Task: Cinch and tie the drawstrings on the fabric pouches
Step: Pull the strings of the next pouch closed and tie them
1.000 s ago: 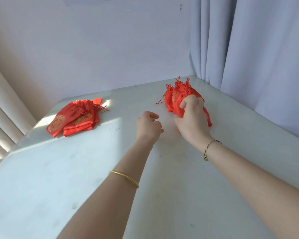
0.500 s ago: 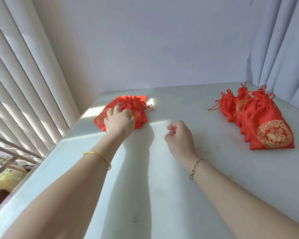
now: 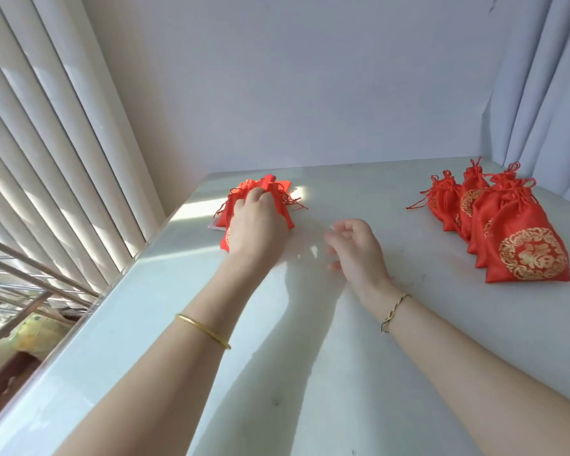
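Observation:
A small stack of flat red fabric pouches (image 3: 278, 200) with loose drawstrings lies at the table's far left. My left hand (image 3: 257, 227) is on top of it, fingers curled into the top pouch's gathered mouth and lifting it off the stack. My right hand (image 3: 354, 250) hovers over the table just right of the stack, fingers loosely spread and holding nothing. At the far right stands a row of several cinched red pouches (image 3: 524, 245) with gold emblems and tied cords.
The white tabletop (image 3: 310, 357) runs to a wall at the back. Vertical blinds (image 3: 46, 176) and a window ledge (image 3: 30, 373) border the left edge. Grey curtains (image 3: 547, 93) hang behind the tied pouches at the right.
My view swung left from the tied pouches. My left hand reached the flat stack and closed on its top pouch, raising it. My right hand let go of the tied pouch and spread its fingers.

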`<act>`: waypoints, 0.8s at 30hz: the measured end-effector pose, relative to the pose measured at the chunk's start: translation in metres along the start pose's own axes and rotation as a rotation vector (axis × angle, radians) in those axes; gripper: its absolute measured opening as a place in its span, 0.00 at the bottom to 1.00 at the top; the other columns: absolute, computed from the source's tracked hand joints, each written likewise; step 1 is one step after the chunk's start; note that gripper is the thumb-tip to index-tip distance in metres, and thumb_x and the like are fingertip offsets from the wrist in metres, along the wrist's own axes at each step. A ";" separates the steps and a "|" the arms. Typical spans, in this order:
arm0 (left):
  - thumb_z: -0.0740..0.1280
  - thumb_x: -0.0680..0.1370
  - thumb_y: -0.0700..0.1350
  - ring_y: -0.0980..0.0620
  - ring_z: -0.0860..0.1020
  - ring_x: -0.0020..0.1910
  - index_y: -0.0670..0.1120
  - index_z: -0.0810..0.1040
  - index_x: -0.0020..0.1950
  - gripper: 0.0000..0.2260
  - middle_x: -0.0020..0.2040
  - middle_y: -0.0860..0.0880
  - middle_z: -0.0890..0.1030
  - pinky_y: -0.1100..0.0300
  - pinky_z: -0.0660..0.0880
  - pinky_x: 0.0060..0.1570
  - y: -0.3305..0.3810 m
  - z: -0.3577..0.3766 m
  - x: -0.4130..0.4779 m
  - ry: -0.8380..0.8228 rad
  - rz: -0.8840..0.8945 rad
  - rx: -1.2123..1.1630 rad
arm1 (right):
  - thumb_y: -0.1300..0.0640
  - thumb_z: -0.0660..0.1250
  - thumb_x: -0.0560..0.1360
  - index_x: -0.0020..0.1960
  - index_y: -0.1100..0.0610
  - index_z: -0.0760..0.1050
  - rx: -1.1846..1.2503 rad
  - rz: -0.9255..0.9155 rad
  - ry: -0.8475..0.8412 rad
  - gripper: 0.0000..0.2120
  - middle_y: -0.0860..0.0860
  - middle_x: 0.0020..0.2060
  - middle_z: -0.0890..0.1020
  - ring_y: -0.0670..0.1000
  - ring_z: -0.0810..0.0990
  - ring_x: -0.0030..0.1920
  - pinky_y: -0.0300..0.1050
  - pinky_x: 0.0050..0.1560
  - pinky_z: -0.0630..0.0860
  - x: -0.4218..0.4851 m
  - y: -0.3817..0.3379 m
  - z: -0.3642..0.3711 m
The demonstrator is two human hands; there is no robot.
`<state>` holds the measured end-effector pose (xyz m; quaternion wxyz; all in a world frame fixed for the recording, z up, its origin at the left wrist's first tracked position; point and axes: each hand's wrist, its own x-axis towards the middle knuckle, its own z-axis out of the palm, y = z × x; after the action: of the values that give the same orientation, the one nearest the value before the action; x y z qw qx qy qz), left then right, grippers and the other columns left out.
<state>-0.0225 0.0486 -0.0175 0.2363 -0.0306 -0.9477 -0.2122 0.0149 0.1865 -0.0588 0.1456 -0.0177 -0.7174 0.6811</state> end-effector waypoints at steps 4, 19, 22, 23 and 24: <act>0.57 0.71 0.33 0.44 0.74 0.59 0.40 0.77 0.56 0.17 0.59 0.43 0.77 0.55 0.70 0.58 0.052 -0.006 -0.058 -0.146 0.243 -0.363 | 0.45 0.63 0.75 0.42 0.53 0.77 0.290 0.133 -0.191 0.12 0.53 0.44 0.79 0.51 0.79 0.44 0.46 0.45 0.73 -0.014 -0.024 -0.005; 0.59 0.80 0.52 0.50 0.72 0.65 0.46 0.68 0.70 0.20 0.67 0.48 0.73 0.52 0.67 0.64 0.038 -0.008 -0.072 -0.313 -0.308 -0.909 | 0.57 0.59 0.79 0.48 0.58 0.76 0.438 0.152 -0.271 0.09 0.55 0.42 0.80 0.51 0.80 0.42 0.46 0.45 0.77 -0.022 -0.031 -0.075; 0.58 0.81 0.50 0.50 0.79 0.48 0.45 0.76 0.59 0.14 0.51 0.49 0.81 0.53 0.74 0.54 0.033 -0.007 -0.072 -0.432 -0.369 -1.187 | 0.57 0.58 0.79 0.50 0.59 0.76 0.456 0.174 -0.331 0.09 0.56 0.44 0.80 0.53 0.79 0.44 0.47 0.48 0.76 -0.023 -0.031 -0.070; 0.58 0.81 0.47 0.50 0.78 0.44 0.44 0.78 0.55 0.11 0.46 0.48 0.81 0.55 0.74 0.49 0.033 -0.007 -0.073 -0.465 -0.381 -1.284 | 0.58 0.59 0.78 0.50 0.60 0.76 0.456 0.173 -0.344 0.09 0.56 0.44 0.80 0.53 0.79 0.45 0.48 0.48 0.75 -0.023 -0.030 -0.068; 0.59 0.81 0.44 0.50 0.77 0.41 0.43 0.78 0.51 0.09 0.43 0.46 0.79 0.56 0.74 0.46 0.033 -0.007 -0.072 -0.482 -0.381 -1.329 | 0.58 0.60 0.76 0.52 0.62 0.76 0.452 0.170 -0.350 0.10 0.57 0.45 0.79 0.54 0.78 0.46 0.49 0.50 0.74 -0.021 -0.029 -0.066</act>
<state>0.0495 0.0781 -0.0321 -0.0885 -0.0481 -0.6333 -0.7673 0.0557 0.2439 -0.0327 -0.0378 0.0727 -0.5576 0.8261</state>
